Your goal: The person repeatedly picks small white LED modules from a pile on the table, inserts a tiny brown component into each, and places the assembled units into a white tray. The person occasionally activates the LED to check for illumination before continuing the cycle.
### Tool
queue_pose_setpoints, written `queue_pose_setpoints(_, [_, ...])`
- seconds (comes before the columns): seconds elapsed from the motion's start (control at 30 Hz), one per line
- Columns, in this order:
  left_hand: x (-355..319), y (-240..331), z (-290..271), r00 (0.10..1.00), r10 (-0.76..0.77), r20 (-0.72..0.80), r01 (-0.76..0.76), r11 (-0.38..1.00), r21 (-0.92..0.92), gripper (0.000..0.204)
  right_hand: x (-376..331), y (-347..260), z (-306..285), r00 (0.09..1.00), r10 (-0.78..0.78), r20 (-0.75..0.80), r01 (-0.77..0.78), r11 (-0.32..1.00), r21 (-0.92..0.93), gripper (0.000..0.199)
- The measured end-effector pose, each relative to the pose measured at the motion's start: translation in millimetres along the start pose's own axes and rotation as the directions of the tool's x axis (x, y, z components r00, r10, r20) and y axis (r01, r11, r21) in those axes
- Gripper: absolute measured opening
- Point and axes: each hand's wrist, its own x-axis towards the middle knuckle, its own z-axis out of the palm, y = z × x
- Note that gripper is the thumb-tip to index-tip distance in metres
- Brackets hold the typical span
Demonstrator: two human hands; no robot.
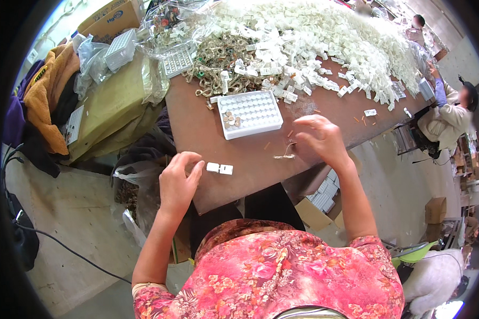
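While the left hand [178, 181] hovers at the near-left corner of the brown bench [207, 138], its fingers [196, 171] are loosely curled w/ thumb and forefinger close together; can't tell if anything tiny sits between them. Just right of those fingertips, a small white plastic piece [220, 168], two joined blocks, lies flat on the bench, near but not touching the hand.

R hand [322, 139] is raised over the bench's near edge, fingers [310, 123] bent inward in a pinch. A thin wire-like bit [286, 154] hangs or lies just below-left of it; contact too small to make out, so can't tell whether it's gripped.

Between the hands and further back: white tray [250, 112] w/ rows of round pockets, a few brownish round parts in its left-hand pockets, rest look bare. Behind the tray, a pile of brownish metal bits [218, 58], and beyond/right of that a big heap of white plastic pieces [324, 37] spreading across the far bench. A few strays lie near the right edge.

Left of bench: clear bags, two more white trays [121, 49], a cardboard box [112, 18], orange cloth [45, 90]. Another person [452, 114] sits at the far right, well apart. Pink floral top fills the lower frame.
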Motion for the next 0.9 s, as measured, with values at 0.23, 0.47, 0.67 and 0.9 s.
queue_pose_setpoints(0.23, [19,-4,0,0.741,0.546,0.391,-0.667,0.669,0.329,0.028,-32,-45,18,0.828,0.561,-0.006,-0.529,0.777,-0.341,0.037])
queue_pose_setpoints(0.47, [4,-3,15,0.985,0.109,0.131,0.029,0.653,-0.757,0.041,-26,-54,45,0.907,0.420,0.025,-0.385,0.852,-0.356,0.021])
queue_pose_setpoints(0.67, [-13,12,64,0.915,0.056,0.400,0.404,-0.092,-0.910,0.041,-29,-70,31,0.875,0.299,0.381,-0.482,0.612,0.627,0.007])
queue_pose_setpoints(0.9, [-15,23,86,0.983,0.136,0.127,0.107,0.143,-0.984,0.023,-30,-95,36,0.734,0.247,0.633,-0.678,0.331,0.656,0.014])
